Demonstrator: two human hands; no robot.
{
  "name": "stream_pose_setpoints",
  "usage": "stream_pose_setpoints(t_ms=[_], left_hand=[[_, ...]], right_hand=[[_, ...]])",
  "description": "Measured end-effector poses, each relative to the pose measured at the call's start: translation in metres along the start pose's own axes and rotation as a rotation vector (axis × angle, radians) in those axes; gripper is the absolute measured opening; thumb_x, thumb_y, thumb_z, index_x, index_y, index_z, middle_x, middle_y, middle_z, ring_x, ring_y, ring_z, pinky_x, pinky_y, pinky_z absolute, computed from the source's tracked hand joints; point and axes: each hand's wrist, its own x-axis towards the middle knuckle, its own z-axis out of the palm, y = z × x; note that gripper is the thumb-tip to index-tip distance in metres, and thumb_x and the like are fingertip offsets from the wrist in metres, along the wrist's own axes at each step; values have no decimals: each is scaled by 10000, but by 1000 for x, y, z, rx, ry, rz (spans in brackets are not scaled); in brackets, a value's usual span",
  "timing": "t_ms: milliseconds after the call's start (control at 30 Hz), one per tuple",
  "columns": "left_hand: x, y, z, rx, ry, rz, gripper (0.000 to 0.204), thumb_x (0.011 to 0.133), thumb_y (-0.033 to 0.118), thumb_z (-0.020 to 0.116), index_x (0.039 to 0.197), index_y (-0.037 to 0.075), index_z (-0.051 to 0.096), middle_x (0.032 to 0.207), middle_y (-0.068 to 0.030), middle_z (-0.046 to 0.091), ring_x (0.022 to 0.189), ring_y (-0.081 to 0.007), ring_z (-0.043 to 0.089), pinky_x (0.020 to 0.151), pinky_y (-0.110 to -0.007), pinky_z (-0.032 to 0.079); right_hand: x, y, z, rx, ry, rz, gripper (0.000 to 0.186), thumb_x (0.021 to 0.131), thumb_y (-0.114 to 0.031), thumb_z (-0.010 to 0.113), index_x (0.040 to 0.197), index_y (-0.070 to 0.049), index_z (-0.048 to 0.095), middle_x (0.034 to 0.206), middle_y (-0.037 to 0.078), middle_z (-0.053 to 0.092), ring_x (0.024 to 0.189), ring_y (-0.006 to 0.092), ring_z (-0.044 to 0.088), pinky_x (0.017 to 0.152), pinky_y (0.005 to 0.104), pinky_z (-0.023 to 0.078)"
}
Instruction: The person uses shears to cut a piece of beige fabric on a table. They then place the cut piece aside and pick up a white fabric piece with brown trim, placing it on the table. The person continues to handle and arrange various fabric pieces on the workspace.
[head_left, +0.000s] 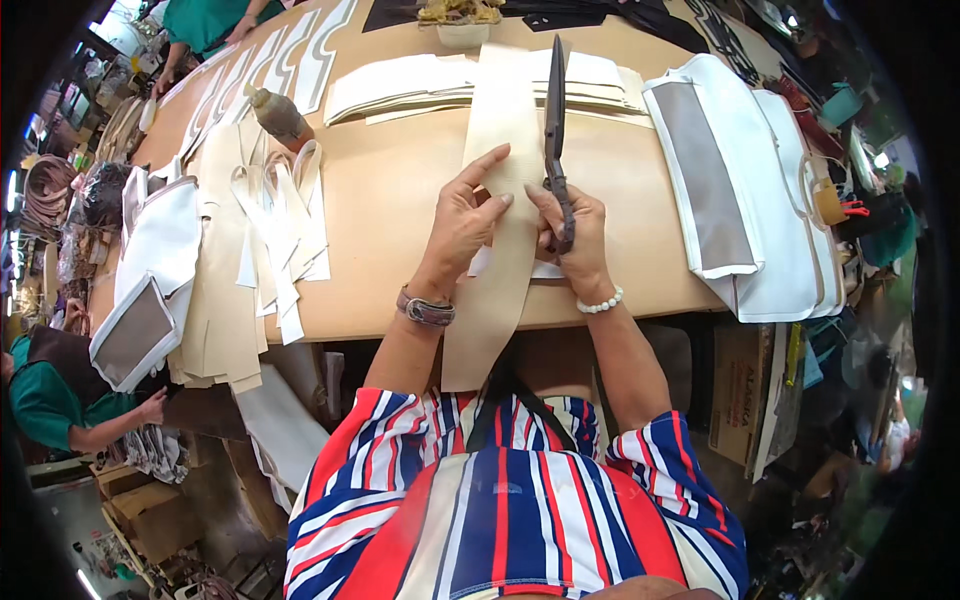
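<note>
A long cream strip of sheet material point(500, 110) runs from the far stack across the table edge, its near end hanging toward my lap. My left hand point(458, 225) grips its left edge, with thumb and forefinger on the top face and the other fingers partly hidden beneath. In my right hand point(584, 235) are dark metal scissors point(556, 110), blades pointing away along the strip's right edge. The blades look nearly together. My right thumb rests at that same edge. Under the strip, between my hands, small white pieces point(545, 270) show in part.
Stacked cream sheets point(400, 88) lie beyond my hands. To the left are a bottle point(280, 118), loose strips point(285, 265) and a white-and-grey bag piece point(150, 260). More bag pieces point(715, 180) lie right. Co-workers in green point(50, 405) are at the left and far left.
</note>
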Motion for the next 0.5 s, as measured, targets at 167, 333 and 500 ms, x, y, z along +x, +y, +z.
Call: stream_pose_setpoints(t_ms=[167, 333, 500], left_hand=[[-18, 9, -9, -115, 130, 53, 567, 810, -54, 568, 1340, -2, 374, 1063, -65, 571, 833, -78, 586, 707, -203, 496], [-74, 59, -31, -60, 336, 241, 568, 825, -40, 561, 1350, -14, 346, 976, -75, 625, 766, -87, 601, 670, -196, 494], [-125, 143, -96, 301, 477, 426, 556, 786, -24, 569, 1317, -27, 406, 951, -74, 644, 758, -71, 591, 680, -183, 474]], right_hand=[[-1, 8, -2, 57, 64, 15, 220, 828, -189, 663, 677, -85, 540, 538, -43, 461, 411, 24, 422, 364, 163, 305], [5, 14, -25, 492, 47, 11, 235, 865, -291, 625, 764, -91, 554, 593, -14, 499, 453, 38, 432, 383, 162, 323], [12, 10, -46, 760, -312, 0, 458, 899, -493, 486, 796, -48, 526, 630, 8, 481, 485, 72, 441, 478, 205, 413]])
